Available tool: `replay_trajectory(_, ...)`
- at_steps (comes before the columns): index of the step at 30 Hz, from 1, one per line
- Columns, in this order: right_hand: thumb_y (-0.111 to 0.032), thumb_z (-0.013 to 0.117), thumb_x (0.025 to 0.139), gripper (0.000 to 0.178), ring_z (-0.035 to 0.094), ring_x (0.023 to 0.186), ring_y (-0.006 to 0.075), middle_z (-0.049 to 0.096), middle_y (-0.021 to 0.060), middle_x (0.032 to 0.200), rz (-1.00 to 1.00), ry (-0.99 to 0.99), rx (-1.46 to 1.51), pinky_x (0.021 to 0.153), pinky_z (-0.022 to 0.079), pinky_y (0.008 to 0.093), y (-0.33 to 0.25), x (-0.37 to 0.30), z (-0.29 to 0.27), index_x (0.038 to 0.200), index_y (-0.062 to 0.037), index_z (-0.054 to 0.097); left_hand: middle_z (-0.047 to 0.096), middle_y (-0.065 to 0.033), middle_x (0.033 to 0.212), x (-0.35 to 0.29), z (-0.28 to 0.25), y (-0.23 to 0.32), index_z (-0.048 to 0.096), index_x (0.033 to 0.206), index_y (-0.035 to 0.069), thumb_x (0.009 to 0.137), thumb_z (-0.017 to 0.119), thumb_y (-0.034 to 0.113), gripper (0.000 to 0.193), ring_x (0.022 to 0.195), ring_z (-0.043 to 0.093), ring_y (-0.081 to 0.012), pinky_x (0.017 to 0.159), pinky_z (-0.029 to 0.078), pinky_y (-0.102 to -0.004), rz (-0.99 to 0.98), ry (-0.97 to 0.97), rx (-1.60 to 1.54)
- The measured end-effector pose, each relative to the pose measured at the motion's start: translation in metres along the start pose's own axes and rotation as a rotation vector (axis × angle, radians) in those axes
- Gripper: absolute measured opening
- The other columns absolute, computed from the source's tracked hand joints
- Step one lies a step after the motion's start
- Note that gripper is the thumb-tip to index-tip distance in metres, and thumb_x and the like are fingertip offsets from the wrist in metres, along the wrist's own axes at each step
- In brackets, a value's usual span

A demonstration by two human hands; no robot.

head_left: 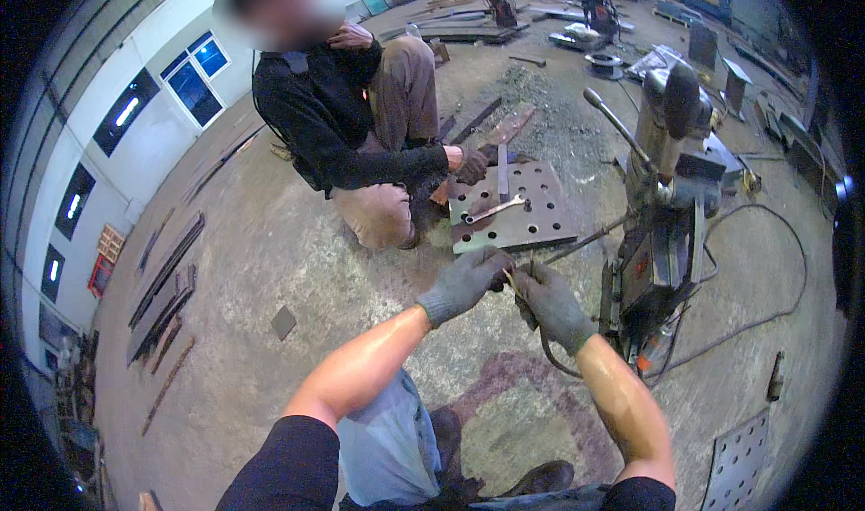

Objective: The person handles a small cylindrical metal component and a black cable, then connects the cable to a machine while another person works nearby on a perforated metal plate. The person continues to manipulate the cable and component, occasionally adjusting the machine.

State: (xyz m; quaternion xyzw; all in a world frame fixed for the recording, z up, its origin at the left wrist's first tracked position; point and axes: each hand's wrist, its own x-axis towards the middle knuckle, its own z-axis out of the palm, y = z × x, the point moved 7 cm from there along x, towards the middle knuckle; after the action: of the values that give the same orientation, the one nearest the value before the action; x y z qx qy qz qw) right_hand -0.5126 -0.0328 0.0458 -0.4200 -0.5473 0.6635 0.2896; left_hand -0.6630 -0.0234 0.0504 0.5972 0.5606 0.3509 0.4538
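Both my hands wear grey work gloves and meet in front of me, above the floor. My left hand [468, 286] is closed, its fingertips pinched close to the right one. A short, thin, stick-like piece [510, 279] shows between the hands, too small to name. My right hand [557, 309] is closed too, fingers curled toward the left hand, and what it grips is mostly hidden. Just beyond my hands lies a thick steel plate [551, 212] with rows of round holes. A wrench [496, 209] rests on it, beside a narrow metal bar [503, 173].
Across the plate crouches a person [333, 141] in dark top and brown trousers, one gloved hand at its edge. A magnetic drill [662, 232] stands right of my hands, its cable [766, 331] looping over the floor. Another perforated plate [734, 461] lies lower right; metal strips [167, 277] lie left.
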Motion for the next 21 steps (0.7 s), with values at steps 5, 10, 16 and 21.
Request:
replay_trajectory(5,-0.026,0.052,0.101,0.023,0.048,0.05,0.0111,0.051,0.0012,0.068,-0.065,-0.014,0.004,0.045,0.04,0.0277,0.011,0.001,0.007,0.105,-0.004,0.056,0.067,-0.0068,0.092,-0.006,-0.001,0.014,0.065,0.108,0.002,0.099,0.053,0.04,0.041,0.077,0.063,-0.0143,0.07,0.051,-0.0304,0.039,-0.045,0.215)
replay_trajectory(10,-0.025,0.053,0.1,0.021,0.049,0.051,0.011,0.052,0.0013,0.068,-0.007,-0.05,-0.035,0.045,0.04,0.0277,0.011,0.0,0.011,0.103,-0.0038,0.057,0.063,-0.0072,0.081,-0.009,-0.001,0.005,0.064,0.101,0.0,0.099,0.052,0.047,0.049,0.072,0.058,-0.0143,0.066,0.05,-0.0318,-0.078,-0.013,0.16)
replay_trajectory(16,-0.026,0.055,0.1,0.023,0.048,0.052,0.0101,0.052,0.0004,0.068,-0.002,-0.085,-0.033,0.046,0.04,0.0271,0.011,-0.003,0.015,0.1,-0.0035,0.059,0.063,-0.0083,0.08,-0.012,-0.005,0.007,0.065,0.102,0.0,0.098,0.051,0.053,0.055,0.063,0.057,-0.0147,0.057,0.047,-0.0317,-0.109,-0.017,0.055)
replay_trajectory(21,-0.029,0.057,0.099,0.024,0.047,0.052,0.0096,0.05,-0.0007,0.067,-0.019,-0.081,-0.048,0.046,0.039,0.0272,0.012,-0.001,0.015,0.099,-0.0051,0.059,0.061,-0.0044,0.078,-0.014,-0.006,0.0,0.065,0.106,0.002,0.099,0.052,0.045,0.046,0.066,0.055,-0.0132,0.058,0.047,-0.0301,-0.154,-0.038,0.168)
